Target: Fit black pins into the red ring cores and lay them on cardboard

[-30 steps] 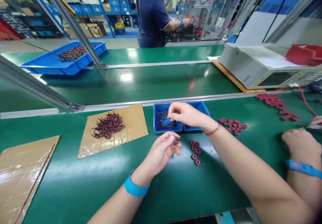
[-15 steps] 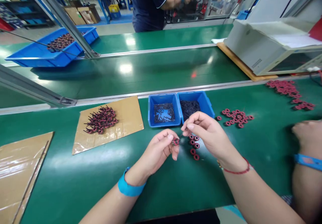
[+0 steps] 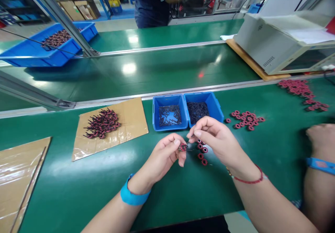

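Between the thumb and fingers of my left hand [image 3: 167, 152] is a small red and black ring-shaped part [image 3: 183, 147]. My right hand [image 3: 209, 131] is pinched just to its right, near thin wires; what its fingertips hold is too small to name. Several similar ring parts [image 3: 200, 155] lie on the green table [image 3: 183, 198] below my right hand. Behind my hands stand two blue bins, the left one [image 3: 170, 127] with short black tubes, the right one [image 3: 215, 109] filled with dark tubes. A pile of ring parts with black tubes [image 3: 103, 124] rests on cardboard [image 3: 134, 121].
More ring parts [image 3: 248, 119] lie to the right, with another group [image 3: 300, 92] farther off. Another person's forearm [image 3: 320, 156] rests at the right edge. A grey machine [image 3: 277, 48], a large blue tray [image 3: 52, 61] and a standing person [image 3: 151, 6] are behind.
The view has shifted slightly. My right fingertips have moved a little relative to the ring part, which my left hand still holds. The standing person's gloved hand is no longer in view.
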The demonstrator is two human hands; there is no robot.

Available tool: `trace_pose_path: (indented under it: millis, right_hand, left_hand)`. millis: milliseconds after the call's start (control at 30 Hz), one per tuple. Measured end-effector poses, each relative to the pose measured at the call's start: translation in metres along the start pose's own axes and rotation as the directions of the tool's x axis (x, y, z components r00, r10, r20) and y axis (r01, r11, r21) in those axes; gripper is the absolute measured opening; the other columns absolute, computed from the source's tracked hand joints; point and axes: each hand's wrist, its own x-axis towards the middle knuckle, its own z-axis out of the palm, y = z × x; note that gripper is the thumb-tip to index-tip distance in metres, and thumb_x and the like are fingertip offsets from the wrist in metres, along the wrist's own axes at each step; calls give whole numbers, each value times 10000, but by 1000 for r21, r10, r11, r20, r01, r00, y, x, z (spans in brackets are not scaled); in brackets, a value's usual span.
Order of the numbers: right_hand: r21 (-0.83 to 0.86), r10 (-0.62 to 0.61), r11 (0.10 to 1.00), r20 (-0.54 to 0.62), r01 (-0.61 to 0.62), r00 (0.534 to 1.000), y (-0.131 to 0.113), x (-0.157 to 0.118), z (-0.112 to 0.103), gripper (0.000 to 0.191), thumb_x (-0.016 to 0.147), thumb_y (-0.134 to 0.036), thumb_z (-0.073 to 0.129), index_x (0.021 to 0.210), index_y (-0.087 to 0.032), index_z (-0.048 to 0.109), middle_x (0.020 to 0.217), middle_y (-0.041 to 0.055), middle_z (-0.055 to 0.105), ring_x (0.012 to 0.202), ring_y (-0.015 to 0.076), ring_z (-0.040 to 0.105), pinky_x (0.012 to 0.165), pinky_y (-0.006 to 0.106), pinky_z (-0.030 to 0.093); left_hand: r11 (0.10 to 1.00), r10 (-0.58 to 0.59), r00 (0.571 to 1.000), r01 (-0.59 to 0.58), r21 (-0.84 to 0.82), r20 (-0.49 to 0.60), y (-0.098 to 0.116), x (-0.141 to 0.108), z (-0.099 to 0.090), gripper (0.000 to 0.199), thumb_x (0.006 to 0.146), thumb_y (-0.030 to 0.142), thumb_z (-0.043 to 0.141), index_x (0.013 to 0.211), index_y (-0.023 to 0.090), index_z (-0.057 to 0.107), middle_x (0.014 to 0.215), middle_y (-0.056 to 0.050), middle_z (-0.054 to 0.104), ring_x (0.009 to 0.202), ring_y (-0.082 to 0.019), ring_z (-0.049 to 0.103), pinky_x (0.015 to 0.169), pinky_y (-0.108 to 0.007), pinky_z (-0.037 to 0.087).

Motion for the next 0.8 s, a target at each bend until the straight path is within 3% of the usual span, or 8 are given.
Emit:
trace_pose_path:
  millis: [133, 233, 333, 400, 500, 600, 700, 800]
  right_hand:
    - [-119, -19, 993, 30, 23, 999, 2, -2, 1, 91, 903, -239, 639, 823, -199, 623, 823, 11, 703, 784, 136, 687, 743, 276, 555]
    - [-238, -67, 968, 47, 76, 997, 4, -3, 0, 96, 918, -275, 627, 969, -211, 677, 988, 47, 726, 916, 167, 689, 829, 318, 553]
    - [-330, -149, 935, -35, 130, 988, 9, 1, -4, 213, 927, -308, 614, 1116, -229, 673, 1119, 67, 718, 1018, 189, 678, 907, 360, 540]
    - [-408, -224, 900, -133, 153, 966, 14, 7, -11, 213, 932, -321, 601, 1107, -222, 672, 1106, 75, 724, 1011, 200, 681, 912, 379, 537]
    - [-601, -382, 778, -221, 183, 897, 25, 19, -24, 179, 921, -308, 590, 1042, -204, 673, 1066, 89, 728, 985, 220, 681, 908, 402, 531]
    - [-762, -479, 619, -176, 189, 860, 35, 28, -35, 160, 917, -280, 553, 983, -200, 674, 1046, 97, 730, 1010, 243, 674, 942, 433, 509]
    - [-815, -486, 542, -105, 205, 868, 41, 34, -39, 171, 914, -280, 525, 944, -199, 673, 1036, 103, 737, 1015, 263, 679, 936, 459, 506]
    - [-823, -497, 520, -75, 228, 865, 43, 35, -40, 178, 906, -290, 520, 918, -203, 675, 1030, 105, 741, 1006, 273, 686, 909, 467, 511]
  left_hand:
    - [1000, 4, 1000, -4, -7, -3, 1, 0, 1, 290, 846, 417, 731, 814, 147, 631, 594, 4, 636, 472, -89, 568, 501, -198, 435]
    - [999, 5, 1000, -6, -41, -16, 1, 0, 1, 266, 843, 403, 739, 846, 153, 648, 613, -1, 644, 500, -96, 574, 517, -204, 435]
    - [996, 20, 999, -24, -91, -44, 1, 1, 0, 262, 834, 363, 752, 972, 146, 698, 693, -19, 665, 574, -104, 597, 573, -222, 459]
    - [990, 46, 996, -55, -132, -74, 2, 3, -2, 278, 823, 306, 762, 1034, 129, 720, 773, -42, 681, 647, -109, 612, 640, -235, 484]
    - [977, 92, 986, -116, -177, -135, 6, 5, -5, 254, 805, 220, 764, 1035, 115, 734, 876, -75, 704, 749, -121, 635, 736, -247, 511]
    - [969, 168, 970, -195, -151, -175, 20, 4, -8, 248, 781, 186, 778, 1016, 126, 728, 933, -79, 723, 804, -132, 667, 789, -256, 535]
    - [942, 319, 923, -334, -34, -215, 45, -1, -15, 246, 736, 194, 818, 949, 140, 709, 955, -65, 733, 830, -139, 695, 823, -268, 553]
    - [848, 530, 786, -499, 179, -319, 69, -14, -33, 263, 710, 213, 833, 908, 154, 669, 955, -49, 737, 875, -155, 713, 871, -295, 558]
